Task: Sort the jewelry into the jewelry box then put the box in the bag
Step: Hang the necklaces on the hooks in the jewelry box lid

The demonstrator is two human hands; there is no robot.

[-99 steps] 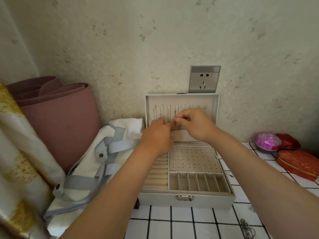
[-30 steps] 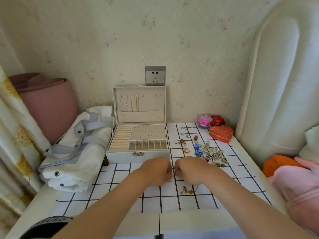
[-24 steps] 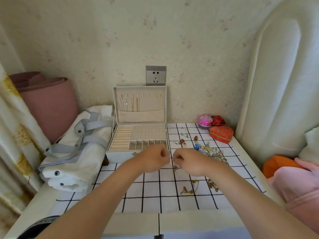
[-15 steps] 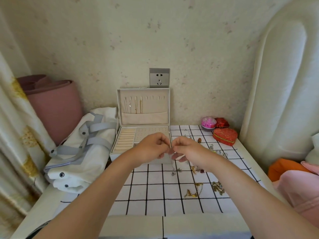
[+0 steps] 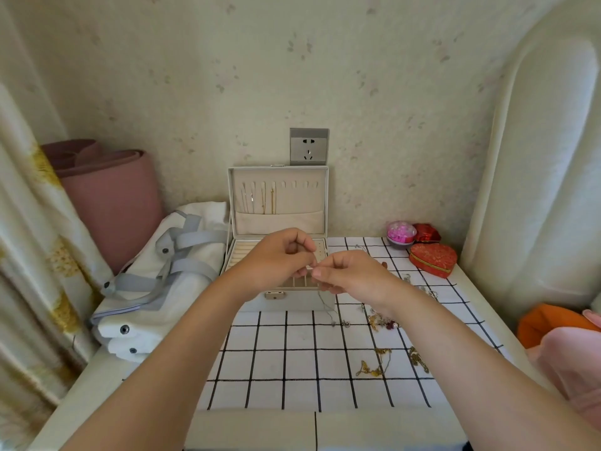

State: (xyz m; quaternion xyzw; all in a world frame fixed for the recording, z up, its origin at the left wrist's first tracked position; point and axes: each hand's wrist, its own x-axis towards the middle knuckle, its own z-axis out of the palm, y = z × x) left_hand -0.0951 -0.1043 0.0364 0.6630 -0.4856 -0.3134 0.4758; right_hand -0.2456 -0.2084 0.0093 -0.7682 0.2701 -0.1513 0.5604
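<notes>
The white jewelry box (image 5: 294,302) stands open against the wall, with a few chains hanging on hooks inside its raised lid (image 5: 278,196). My left hand (image 5: 276,260) and my right hand (image 5: 349,275) are raised just above the box's front. Together they pinch the top of a thin silver necklace (image 5: 325,304), whose chain dangles down to the table. Loose jewelry (image 5: 380,320) lies scattered on the checked cloth to the right. The white bag (image 5: 156,281) with grey straps lies left of the box.
Two red heart boxes (image 5: 432,258) and a pink bowl (image 5: 400,232) sit at the back right of the table. A rolled pink mat (image 5: 110,190) stands behind the bag, a curtain hangs at far left. A padded headboard and pink bedding lie to the right.
Both hands left the box lid, came down to the cloth, pinched a thin necklace and lifted it up toward the box. The view tilted and drew back.
</notes>
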